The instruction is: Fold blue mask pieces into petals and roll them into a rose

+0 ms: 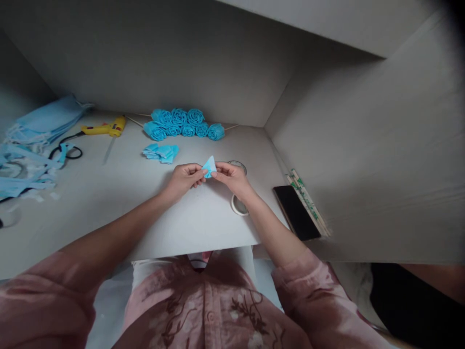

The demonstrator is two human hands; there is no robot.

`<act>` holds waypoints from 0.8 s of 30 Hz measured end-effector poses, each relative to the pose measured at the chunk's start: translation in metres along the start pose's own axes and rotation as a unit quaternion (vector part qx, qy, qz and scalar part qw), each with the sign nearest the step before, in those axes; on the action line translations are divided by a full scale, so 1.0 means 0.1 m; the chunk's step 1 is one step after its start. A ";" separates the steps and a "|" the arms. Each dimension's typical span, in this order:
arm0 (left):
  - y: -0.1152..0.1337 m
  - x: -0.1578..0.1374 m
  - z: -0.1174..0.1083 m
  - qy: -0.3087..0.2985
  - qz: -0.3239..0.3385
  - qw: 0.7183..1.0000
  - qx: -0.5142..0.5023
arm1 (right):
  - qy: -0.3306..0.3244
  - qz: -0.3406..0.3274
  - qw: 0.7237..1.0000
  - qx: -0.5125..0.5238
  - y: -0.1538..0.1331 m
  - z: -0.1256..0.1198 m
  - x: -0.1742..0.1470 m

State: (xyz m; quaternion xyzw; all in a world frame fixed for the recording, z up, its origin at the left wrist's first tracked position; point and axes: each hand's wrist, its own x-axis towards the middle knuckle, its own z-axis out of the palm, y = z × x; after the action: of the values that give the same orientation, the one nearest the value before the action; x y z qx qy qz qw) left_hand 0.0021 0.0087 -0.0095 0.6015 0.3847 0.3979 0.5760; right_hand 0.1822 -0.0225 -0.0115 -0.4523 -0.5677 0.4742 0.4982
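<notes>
Between my two hands is a small folded piece of blue material (209,166), its pointed tip upward. My left hand (186,179) pinches its lower left side with thumb and fingers. On the lower right side, my right hand (232,177) pinches it as well. Just behind my left hand lies a small pile of folded blue pieces (162,153). Farther back sit several blue rolled flowers (178,123), some with thin sticks. A roll of tape (238,205) lies under my right wrist, which covers part of it. Another ring-shaped roll (240,166) is partly hidden behind my right hand.
A yellow glue gun (105,128) with a black cord lies at the back left. Stacked blue face masks (49,118) and cut mask strips (29,169) cover the far left. At right are a black phone (297,212) and wrapped sticks (308,201) along the partition wall (363,145).
</notes>
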 end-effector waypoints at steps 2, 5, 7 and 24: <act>-0.01 0.00 0.00 -0.003 0.001 1.000 0.003 | 0.006 0.000 1.000 -0.004 0.00 0.01 0.00; -0.01 -0.01 0.00 -0.005 0.000 1.000 0.014 | 0.016 0.001 1.000 -0.012 0.02 0.01 0.00; -0.01 -0.01 0.00 -0.008 0.001 1.000 0.019 | 0.019 0.000 1.000 -0.014 0.03 0.02 0.01; 0.02 -0.03 0.00 -0.045 0.002 0.998 0.050 | -0.022 0.011 0.999 0.021 0.02 0.04 0.00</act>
State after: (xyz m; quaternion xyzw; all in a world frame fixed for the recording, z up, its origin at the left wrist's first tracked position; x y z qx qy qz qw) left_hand 0.0011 0.0060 -0.0077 0.6479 0.3768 0.3514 0.5610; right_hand 0.1780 -0.0223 -0.0139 -0.4375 -0.5630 0.5014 0.4902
